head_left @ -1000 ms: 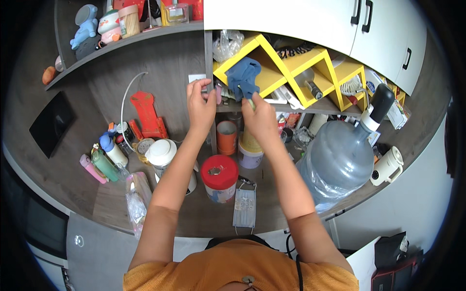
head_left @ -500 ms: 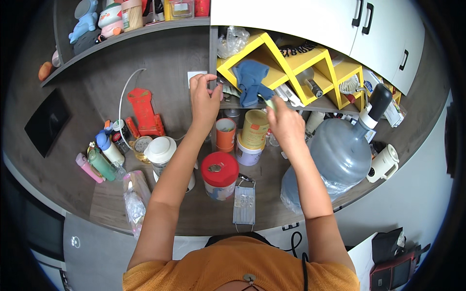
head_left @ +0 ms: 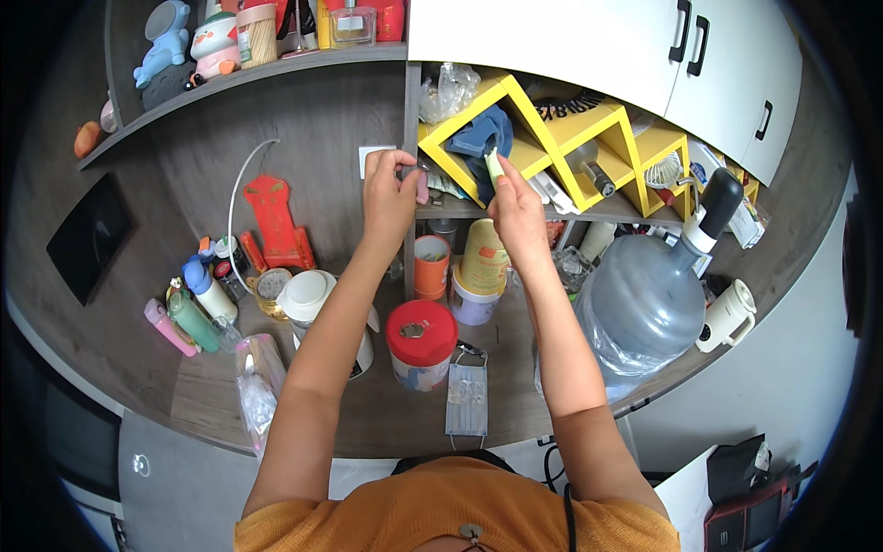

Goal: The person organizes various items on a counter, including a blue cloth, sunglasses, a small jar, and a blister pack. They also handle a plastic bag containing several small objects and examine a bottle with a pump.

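Observation:
My left hand (head_left: 390, 195) is raised at the upright divider of the shelf, its fingers bent in a pinch. A small pink object (head_left: 422, 188) hangs at those fingertips; its kind is unclear. My right hand (head_left: 521, 219) is closed around a slim pale-green object (head_left: 495, 166) that points up at the shelf. Just beyond it, a crumpled blue cloth (head_left: 485, 132) lies inside the left compartment of the yellow zigzag rack (head_left: 557, 162). Part of the cloth is hidden behind the green object.
Below my hands stand an orange cup (head_left: 430, 260), a yellow canister (head_left: 485, 258) on a lavender tub (head_left: 474, 304), and a red-lidded tub (head_left: 421, 333). A face mask (head_left: 467, 401) lies in front. At right is a large water bottle (head_left: 639, 299); at left, a white-lidded kettle (head_left: 306, 293).
The blue cloth, which hung down over the shelf edge, is now bunched up within the rack compartment. My right hand has moved left and slightly down with the green object.

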Demonstrator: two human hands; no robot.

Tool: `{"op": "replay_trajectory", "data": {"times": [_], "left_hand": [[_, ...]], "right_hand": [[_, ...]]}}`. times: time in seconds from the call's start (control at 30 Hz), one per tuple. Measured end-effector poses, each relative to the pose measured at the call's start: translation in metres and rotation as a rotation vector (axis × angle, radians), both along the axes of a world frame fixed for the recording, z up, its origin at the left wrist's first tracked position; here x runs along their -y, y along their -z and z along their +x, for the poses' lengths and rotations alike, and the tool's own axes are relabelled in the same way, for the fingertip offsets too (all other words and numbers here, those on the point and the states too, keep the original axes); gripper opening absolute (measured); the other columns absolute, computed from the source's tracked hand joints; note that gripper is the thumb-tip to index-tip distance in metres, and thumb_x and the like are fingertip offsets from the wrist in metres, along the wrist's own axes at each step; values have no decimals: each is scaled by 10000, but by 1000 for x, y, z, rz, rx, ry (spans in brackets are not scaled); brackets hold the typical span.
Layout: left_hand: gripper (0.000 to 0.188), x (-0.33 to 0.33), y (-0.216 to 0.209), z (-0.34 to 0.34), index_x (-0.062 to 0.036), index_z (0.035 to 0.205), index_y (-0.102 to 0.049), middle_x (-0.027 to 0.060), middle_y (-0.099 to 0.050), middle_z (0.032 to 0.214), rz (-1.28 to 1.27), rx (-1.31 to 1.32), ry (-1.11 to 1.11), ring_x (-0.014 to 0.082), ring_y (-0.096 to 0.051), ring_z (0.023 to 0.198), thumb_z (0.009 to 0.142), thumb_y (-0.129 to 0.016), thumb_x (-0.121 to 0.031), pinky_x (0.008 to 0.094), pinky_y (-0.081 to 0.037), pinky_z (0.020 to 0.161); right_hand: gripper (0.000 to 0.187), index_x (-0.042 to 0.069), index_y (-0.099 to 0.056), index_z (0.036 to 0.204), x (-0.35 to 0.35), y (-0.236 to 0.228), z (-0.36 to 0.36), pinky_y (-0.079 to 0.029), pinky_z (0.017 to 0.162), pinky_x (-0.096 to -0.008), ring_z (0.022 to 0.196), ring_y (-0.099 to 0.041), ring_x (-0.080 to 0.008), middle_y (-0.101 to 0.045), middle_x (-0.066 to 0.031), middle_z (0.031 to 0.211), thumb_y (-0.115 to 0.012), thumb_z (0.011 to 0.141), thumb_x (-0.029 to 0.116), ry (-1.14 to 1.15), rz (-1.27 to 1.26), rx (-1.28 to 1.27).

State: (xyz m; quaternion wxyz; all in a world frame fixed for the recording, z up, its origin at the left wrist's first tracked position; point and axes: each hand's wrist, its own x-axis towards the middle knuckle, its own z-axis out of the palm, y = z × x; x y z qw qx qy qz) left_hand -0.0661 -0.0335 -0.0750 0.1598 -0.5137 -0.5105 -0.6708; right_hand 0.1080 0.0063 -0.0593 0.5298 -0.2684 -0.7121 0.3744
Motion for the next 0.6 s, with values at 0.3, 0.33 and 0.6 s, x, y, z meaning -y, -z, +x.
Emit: {"op": "replay_trajectory", "data": {"times": [0.3,0.33,0.6], "left_hand": [[217,-5,4,-8,-35,924,-528,135,-495,948,-19,-79,-2,276,-532,854,738,-620,28,357,-459,718],[219,-6,3,-7,-34,923,-527,137,-498,944,-3,-94,5,286,-528,862,736,-618,31,362,-455,738],[243,-8,4,-6,-36,923,-518,135,-496,927,29,-138,-36,298,-525,848,720,-626,42,368,-448,748]], "right_hand": [[368,137,-551,1224,18,-11,23,-471,782,-482,837,-613,-400,-627,-258,862,-451,892,262,271,327,586],[367,146,-576,1203,14,-11,37,-478,781,-454,824,-619,-391,-638,-234,861,-455,874,253,254,313,557],[351,201,-649,1115,39,-29,120,-485,709,-386,725,-631,-318,-635,-179,731,-548,782,244,427,325,554]]}}
